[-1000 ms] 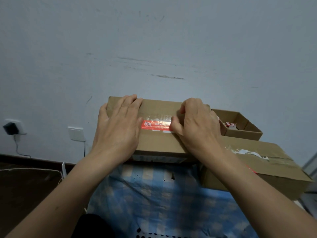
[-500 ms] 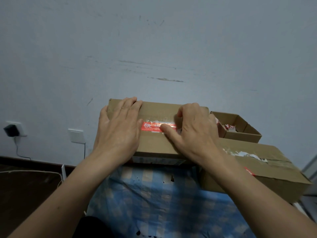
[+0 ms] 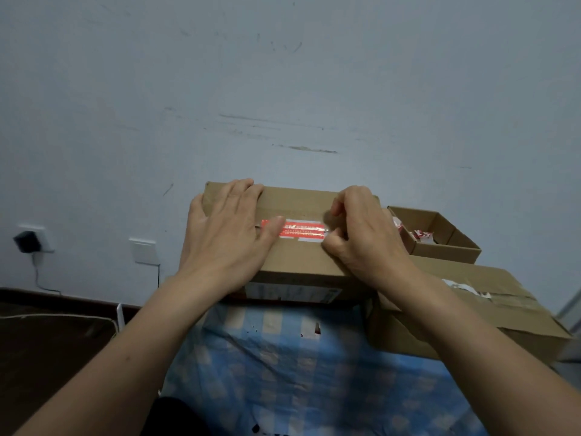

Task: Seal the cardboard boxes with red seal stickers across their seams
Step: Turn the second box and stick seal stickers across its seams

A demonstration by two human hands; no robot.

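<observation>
Red rectangular seal sticker (image 3: 301,230) lies on top of the long brown cardboard box (image 3: 301,262); the flat left hand (image 3: 226,234) now covers its left end with the thumb, and the right hand (image 3: 367,237) has withdrawn to its right end, fingers curled, grip indeterminable.

Left grip (image 3: 227,236) flat (fingers straight), right grip (image 3: 364,237) curled, both forearms (image 3: 151,335) extended forward

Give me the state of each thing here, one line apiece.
middle box, closed, sticker on top.
red seal sticker, lying on the box top.
left hand, flat on the box, thumb on the sticker's left end.
right hand, fingers curled at the sticker's right end; grip unclear.
small box, open, scraps inside.
large box, closed, taped.
charger, plugged in.
</observation>
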